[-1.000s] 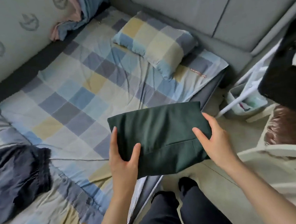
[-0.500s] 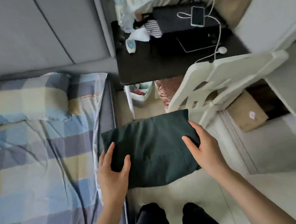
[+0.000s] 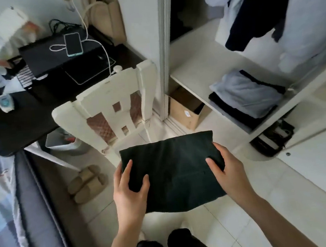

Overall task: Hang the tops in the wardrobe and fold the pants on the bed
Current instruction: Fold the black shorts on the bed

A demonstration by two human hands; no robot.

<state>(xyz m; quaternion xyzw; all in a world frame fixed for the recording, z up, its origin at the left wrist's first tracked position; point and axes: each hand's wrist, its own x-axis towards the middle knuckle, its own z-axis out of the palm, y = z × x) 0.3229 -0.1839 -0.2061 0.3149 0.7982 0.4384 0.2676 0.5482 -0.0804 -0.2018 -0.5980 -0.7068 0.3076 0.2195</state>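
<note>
A person carries folded dark green pants (image 3: 173, 172) level over the tiled floor (image 3: 276, 192), the left hand (image 3: 130, 191) and right hand (image 3: 228, 171) each gripping one side edge, thumbs curled on top and the remaining fingers hidden beneath the cloth. The pants hang in the air in front of a white chair (image 3: 114, 106), whose back stands just beyond the pants' far edge. Right of the chair, past a white upright panel (image 3: 165, 48), an open wardrobe (image 3: 314, 79) shows a shelf (image 3: 196, 69) bearing a stack of folded clothes (image 3: 245, 96), grey on top of dark pieces. Above that stack, pale and dark tops (image 3: 262, 4) hang inside the wardrobe. A cardboard box (image 3: 187, 110) sits on the floor under the shelf, just right of the chair. Behind and left of the chair stands a dark bench (image 3: 17, 126) carrying a phone (image 3: 73, 44) on a charging cable, a closed laptop and papers. A pair of beige slippers (image 3: 86, 182) lies on the floor left of the chair's legs, beside the grey edge of the bed (image 3: 36, 207). The checked bedding shows at the far left, well apart from the chair.
</note>
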